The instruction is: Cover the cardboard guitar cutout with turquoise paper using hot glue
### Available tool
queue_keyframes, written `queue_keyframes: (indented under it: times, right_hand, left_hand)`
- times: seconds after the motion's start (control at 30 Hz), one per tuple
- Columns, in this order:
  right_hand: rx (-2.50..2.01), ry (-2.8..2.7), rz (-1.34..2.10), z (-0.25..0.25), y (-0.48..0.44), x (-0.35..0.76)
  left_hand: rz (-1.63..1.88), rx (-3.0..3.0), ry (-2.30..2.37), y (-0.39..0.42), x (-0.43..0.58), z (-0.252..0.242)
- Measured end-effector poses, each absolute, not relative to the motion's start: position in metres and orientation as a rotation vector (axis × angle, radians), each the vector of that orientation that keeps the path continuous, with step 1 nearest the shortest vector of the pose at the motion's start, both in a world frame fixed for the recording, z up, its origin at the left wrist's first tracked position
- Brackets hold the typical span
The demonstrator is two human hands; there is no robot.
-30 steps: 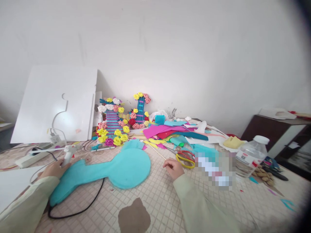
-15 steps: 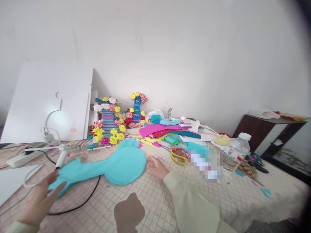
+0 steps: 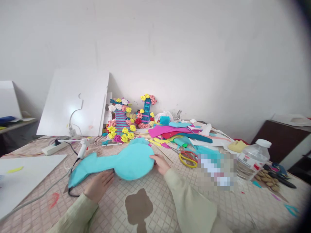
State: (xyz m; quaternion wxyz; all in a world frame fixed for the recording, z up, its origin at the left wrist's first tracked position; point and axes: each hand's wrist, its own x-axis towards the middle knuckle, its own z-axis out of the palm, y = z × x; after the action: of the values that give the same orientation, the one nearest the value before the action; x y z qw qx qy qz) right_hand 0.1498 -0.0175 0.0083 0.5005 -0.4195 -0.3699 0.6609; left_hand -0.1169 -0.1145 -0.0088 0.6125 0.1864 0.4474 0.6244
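"where's the turquoise, guitar-shaped flat piece (image 3: 134,161)?"
"over the beige, grid-patterned tablecloth (image 3: 163,208) — your right hand (image 3: 161,164) pinches its round rim; your left hand (image 3: 99,185) lies flat, fingers straight, by its neck."
"and around?"
"a white plastic glue gun (image 3: 83,149) beyond its narrow end — yellow-handled metal scissors (image 3: 188,165) rightward."

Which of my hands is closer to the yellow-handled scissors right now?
Your right hand. It is at the right edge of the turquoise shape, left of the scissors; the left hand is farther left, by the shape's narrow neck.
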Motion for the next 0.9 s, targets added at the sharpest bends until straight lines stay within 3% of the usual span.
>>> queue_keyframes:
  times: [0.47, 0.67, 0.9]
  right_hand:
    - [-0.826, -0.584, 1.217, 0.058, -0.093, 0.245]
    - [-0.679, -0.533, 1.347, 0.048, -0.111, 0.204]
    - [-0.586, -0.500, 1.351, 0.065, -0.087, 0.195]
  left_hand:
    - [1.039, 0.757, 0.920, -0.141, -0.024, 0.038]
    - [1.132, 0.623, 0.842, -0.098, 0.044, 0.056]
    - [1.333, 0.640, 0.743, -0.063, 0.052, 0.064]
